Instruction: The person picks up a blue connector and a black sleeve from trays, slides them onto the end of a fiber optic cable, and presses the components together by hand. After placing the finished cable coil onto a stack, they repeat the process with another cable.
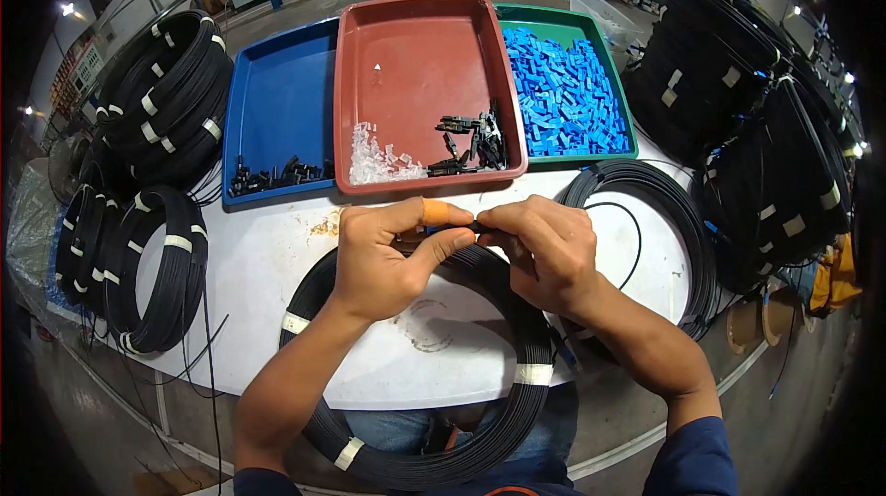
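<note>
Both hands meet above the far side of a black cable coil (532, 348) bound with white tape. My left hand (383, 251), with orange tape round one finger, pinches a small dark connector (477, 227) between thumb and forefinger. From the other side my right hand (549, 247) grips the same small part; its fingers are curled and hide most of it. A bit of blue shows between the left fingers. The coil rests partly on the white table (452, 311) and partly over the person's lap.
Behind the hands stand a blue tray (277, 108) with black parts, a red tray (415, 62) with clear and black parts, and a green tray (623, 118) full of blue pieces. Black coils (166, 265) stand left; another coil (697, 247) lies right, beside stacked coils (766, 191).
</note>
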`<state>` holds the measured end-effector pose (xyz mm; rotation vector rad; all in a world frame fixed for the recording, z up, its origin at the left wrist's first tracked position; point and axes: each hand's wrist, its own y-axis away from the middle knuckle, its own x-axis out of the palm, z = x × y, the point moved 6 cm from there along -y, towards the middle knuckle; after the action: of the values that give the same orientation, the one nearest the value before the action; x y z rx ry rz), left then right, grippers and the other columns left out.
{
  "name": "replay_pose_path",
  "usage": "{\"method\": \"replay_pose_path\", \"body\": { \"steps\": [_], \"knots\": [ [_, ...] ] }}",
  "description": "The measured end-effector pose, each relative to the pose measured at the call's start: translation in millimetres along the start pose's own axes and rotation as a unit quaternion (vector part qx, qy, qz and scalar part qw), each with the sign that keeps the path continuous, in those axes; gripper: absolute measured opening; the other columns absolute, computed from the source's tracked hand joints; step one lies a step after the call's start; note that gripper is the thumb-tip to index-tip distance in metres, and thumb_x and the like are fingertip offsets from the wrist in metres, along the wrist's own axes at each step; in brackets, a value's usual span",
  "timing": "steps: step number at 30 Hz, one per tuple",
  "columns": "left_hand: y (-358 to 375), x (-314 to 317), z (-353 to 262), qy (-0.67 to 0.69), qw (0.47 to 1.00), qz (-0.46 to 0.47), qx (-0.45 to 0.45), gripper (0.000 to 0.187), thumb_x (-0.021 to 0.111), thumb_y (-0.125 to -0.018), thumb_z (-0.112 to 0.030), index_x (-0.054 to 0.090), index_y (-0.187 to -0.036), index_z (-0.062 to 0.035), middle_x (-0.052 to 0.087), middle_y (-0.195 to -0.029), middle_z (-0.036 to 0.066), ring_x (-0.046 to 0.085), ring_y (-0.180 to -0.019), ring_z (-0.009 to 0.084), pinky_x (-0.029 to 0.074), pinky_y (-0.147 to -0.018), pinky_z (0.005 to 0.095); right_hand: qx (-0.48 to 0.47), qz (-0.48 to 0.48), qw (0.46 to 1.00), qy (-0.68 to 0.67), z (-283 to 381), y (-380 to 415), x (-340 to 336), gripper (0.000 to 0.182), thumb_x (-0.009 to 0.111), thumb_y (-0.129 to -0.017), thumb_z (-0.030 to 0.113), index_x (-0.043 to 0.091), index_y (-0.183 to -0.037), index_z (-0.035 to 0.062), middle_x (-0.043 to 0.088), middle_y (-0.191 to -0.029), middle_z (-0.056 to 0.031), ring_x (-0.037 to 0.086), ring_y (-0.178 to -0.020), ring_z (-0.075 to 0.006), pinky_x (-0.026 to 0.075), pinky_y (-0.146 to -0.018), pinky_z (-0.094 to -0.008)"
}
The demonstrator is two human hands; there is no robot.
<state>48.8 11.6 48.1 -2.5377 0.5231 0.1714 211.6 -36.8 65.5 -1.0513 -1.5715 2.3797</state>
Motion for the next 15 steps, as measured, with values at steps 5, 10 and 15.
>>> {"method": "replay_pose_path", "body": {
  "steps": [5,10,15],
  "knots": [
    [5,4,-7,-0.085,0.986,-0.012,0.141,0.023,0.073,-0.077,0.012,0.075,-0.098,0.0049,0.076,-0.087,0.016,0.073,-0.071,0.0158,0.057,-0.062,0.0243,0.04,0.036,0.998,0.027,7,1,2,0.02,0.073,-0.075,-0.004,0.069,-0.094,0.0009,0.069,-0.075,-0.0119,0.068,-0.065,-0.0243,0.052,-0.056,-0.0342],
    [13,8,-36,-0.26,0.921,0.044,0.286,0.029,0.069,-0.064,0.015,0.075,-0.089,0.0006,0.077,-0.082,0.013,0.076,-0.07,0.0211,0.06,-0.061,0.0261,0.357,0.133,0.898,-0.223,-26,13,14,0.007,0.072,-0.084,0.0,0.072,-0.091,-0.0026,0.07,-0.071,-0.0148,0.069,-0.064,-0.0193,0.052,-0.06,-0.0313],
    [3,-1,-21,-0.136,0.965,-0.03,0.221,0.016,0.078,-0.072,0.009,0.077,-0.086,0.0017,0.076,-0.078,0.014,0.071,-0.061,0.0147,0.053,-0.053,0.0232,0.161,0.065,0.975,-0.135,-13,3,8,0.015,0.076,-0.081,0.0,0.071,-0.095,-0.0004,0.07,-0.076,-0.0137,0.068,-0.063,-0.023,0.052,-0.056,-0.0313]
  ]
}}
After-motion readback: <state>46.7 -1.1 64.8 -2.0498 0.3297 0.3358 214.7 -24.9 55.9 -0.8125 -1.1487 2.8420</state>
